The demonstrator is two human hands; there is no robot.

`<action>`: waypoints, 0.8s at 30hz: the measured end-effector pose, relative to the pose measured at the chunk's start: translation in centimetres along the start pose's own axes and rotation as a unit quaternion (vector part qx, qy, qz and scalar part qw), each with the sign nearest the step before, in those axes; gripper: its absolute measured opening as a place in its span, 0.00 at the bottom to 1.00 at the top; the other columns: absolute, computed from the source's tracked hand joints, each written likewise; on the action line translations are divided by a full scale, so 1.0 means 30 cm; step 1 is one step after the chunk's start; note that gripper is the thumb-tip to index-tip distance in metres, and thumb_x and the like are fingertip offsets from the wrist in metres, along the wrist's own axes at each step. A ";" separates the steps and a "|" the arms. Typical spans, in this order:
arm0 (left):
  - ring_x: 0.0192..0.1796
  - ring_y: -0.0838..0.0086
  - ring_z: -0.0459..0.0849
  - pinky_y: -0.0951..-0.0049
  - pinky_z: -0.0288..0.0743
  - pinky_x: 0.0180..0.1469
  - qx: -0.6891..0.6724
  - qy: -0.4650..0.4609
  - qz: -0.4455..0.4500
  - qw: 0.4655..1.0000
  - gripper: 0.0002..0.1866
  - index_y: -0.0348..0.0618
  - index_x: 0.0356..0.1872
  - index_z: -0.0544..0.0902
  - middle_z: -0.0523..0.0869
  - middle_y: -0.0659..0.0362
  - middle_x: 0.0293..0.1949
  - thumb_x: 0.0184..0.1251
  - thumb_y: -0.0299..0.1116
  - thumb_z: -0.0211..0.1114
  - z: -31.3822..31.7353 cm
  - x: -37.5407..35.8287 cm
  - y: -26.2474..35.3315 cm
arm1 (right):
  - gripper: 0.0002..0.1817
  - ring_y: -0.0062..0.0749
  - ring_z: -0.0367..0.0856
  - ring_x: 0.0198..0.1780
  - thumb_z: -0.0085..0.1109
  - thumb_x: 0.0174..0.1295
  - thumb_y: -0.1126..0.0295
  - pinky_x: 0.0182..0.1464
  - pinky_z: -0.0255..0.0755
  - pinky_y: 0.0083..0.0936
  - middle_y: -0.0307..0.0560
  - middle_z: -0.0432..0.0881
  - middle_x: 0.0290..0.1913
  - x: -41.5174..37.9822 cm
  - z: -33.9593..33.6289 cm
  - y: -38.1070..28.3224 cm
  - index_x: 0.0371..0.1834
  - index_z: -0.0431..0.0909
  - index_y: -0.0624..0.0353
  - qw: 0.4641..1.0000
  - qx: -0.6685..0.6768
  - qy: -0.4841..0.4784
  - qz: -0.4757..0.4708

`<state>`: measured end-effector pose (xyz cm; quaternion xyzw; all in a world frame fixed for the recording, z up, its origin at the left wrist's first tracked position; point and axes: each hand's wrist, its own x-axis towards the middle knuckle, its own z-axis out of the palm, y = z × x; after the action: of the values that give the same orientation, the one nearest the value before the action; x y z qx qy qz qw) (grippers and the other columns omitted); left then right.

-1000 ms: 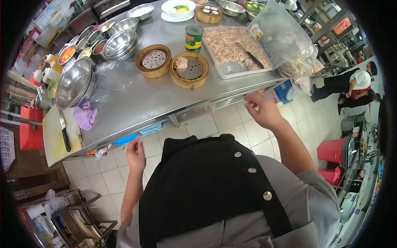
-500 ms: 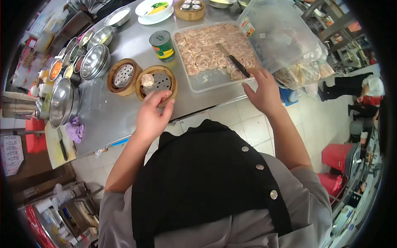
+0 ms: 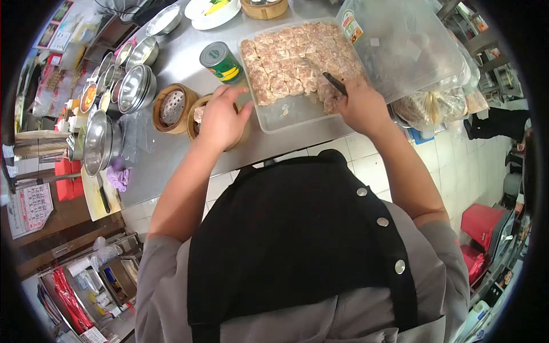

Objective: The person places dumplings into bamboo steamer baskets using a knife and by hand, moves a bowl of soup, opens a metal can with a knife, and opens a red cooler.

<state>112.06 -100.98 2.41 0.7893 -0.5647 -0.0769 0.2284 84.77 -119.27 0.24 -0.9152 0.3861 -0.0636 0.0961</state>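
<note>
My left hand (image 3: 224,119) hovers over a round bamboo steamer (image 3: 199,103) and covers most of it. Its thumb and fingers are apart and hold nothing. A pale meat piece, partly hidden by this hand, sits in that steamer. A second bamboo steamer (image 3: 158,117) with a perforated metal base stands to its left. My right hand (image 3: 366,107) is closed around the end of a knife's black handle (image 3: 334,83). The blade lies over raw meat pieces (image 3: 280,60), packed in rows in a clear plastic tray (image 3: 297,116). The tray's near part is bare.
A green can (image 3: 223,64) stands between steamers and tray. Stacked metal bowls (image 3: 136,88) and a large metal bowl (image 3: 96,143) line the left side. A clear plastic lid or bin (image 3: 406,51) leans at the tray's right. Another knife (image 3: 104,199) lies on a cutting board.
My right hand has moved onto the knife handle and closed on it. My left hand has shifted up and right, covering more of the steamer. The camera view has shifted slightly.
</note>
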 end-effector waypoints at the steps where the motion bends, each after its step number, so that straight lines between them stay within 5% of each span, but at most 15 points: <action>1: 0.46 0.59 0.87 0.60 0.82 0.51 0.007 -0.009 0.012 1.000 0.19 0.42 0.56 0.86 0.87 0.50 0.51 0.67 0.36 0.71 0.003 0.023 -0.016 | 0.15 0.60 0.86 0.48 0.57 0.67 0.64 0.51 0.81 0.50 0.63 0.85 0.44 -0.013 -0.017 -0.005 0.49 0.78 0.64 1.000 0.022 -0.001 0.003; 11: 0.50 0.51 0.89 0.56 0.82 0.54 0.050 -0.192 -0.023 0.980 0.14 0.44 0.54 0.87 0.90 0.48 0.50 0.71 0.35 0.66 -0.011 0.186 -0.040 | 0.12 0.59 0.87 0.44 0.55 0.67 0.66 0.49 0.79 0.51 0.61 0.87 0.38 -0.120 -0.106 -0.265 0.46 0.78 0.62 0.981 0.105 -0.151 -0.056; 17: 0.58 0.53 0.84 0.58 0.78 0.61 0.055 -0.163 0.186 0.967 0.14 0.45 0.53 0.88 0.87 0.50 0.54 0.69 0.33 0.68 0.001 0.237 -0.108 | 0.14 0.58 0.86 0.39 0.57 0.66 0.67 0.44 0.80 0.50 0.58 0.87 0.37 -0.122 -0.137 -0.371 0.51 0.78 0.61 0.975 0.063 -0.208 -0.038; 24: 0.57 0.53 0.83 0.59 0.78 0.62 0.011 -0.165 0.268 0.949 0.12 0.45 0.49 0.90 0.87 0.52 0.51 0.67 0.33 0.70 0.028 0.291 -0.175 | 0.16 0.59 0.87 0.40 0.58 0.67 0.65 0.44 0.80 0.51 0.57 0.87 0.38 -0.146 -0.094 -0.539 0.54 0.78 0.61 0.986 0.067 -0.149 0.034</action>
<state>119.29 -107.94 0.51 0.5878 -0.7859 -0.1361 0.1352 92.41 -105.43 6.44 -0.8925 0.3929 0.0514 0.2156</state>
